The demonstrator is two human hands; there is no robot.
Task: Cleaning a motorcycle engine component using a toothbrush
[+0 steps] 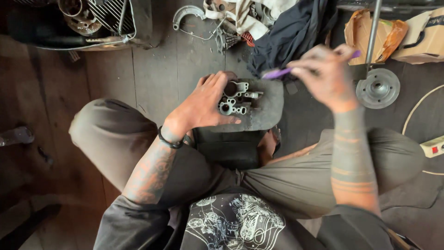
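Note:
My left hand (206, 103) grips a small grey metal carburettor-like part (237, 101) and holds it down on a worn grey pad (270, 111) that lies over a black block (229, 148) between my legs. My right hand (323, 74), blurred with motion, hovers above and to the right of the part. It is closed around a thin purple brush-like tool (277, 73) whose tip points toward the part.
A metal disc on a rod (378, 87) stands to the right, cardboard boxes (423, 37) behind it. Dark cloth (291, 32), a curved metal piece (187, 14) and engine parts (88, 18) lie at the back. A power strip (434, 147) sits at the right edge.

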